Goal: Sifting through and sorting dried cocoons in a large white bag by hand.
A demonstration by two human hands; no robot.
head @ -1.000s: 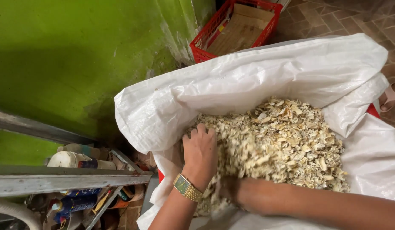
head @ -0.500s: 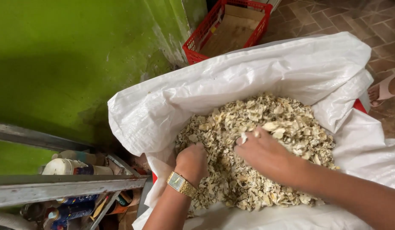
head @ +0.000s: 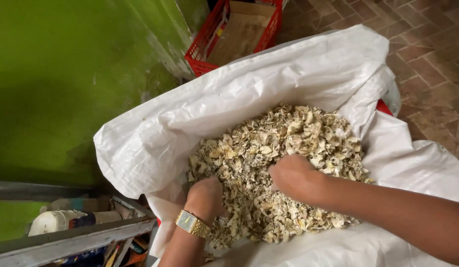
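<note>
Left hand (head: pixel 205 192) down in the heap, fingers buried among the pale, dry, curled chips (head: pixel 284 163), so how far open cannot be told; back of the hand and wrist showing, a square-faced gold metal wristwatch (head: pixel 192 223) strapped just below. Right hand (head: pixel 293 177) coming in from the right across the heap, fingers curled downward and pressed into the same chips, knuckles up, fingertips sunk out of sight; whether anything is actually gripped cannot be told either. Both hands near each other, close to the middle of the pile, not touching.

Chips filling the mouth of a big white woven plastic sack (head: pixel 269 79), rim rolled back and folded outward all round, far wall standing tall behind the pile, near edge spread flat under the right forearm. A sliver of red showing just beside the sack's right fold, too little to identify.

Beyond the sack, at the top, a red plastic crate (head: pixel 204 42) with brown cardboard (head: pixel 239 29) lying inside. Green painted wall (head: pixel 66 84) taking up the whole left side. Brown brick-patterned floor (head: pixel 432 44) at upper right. Bottom left, a grey metal shelf rail (head: pixel 76 240) with a white plastic container (head: pixel 54 221) and assorted small clutter behind it, too jumbled to sort out.
</note>
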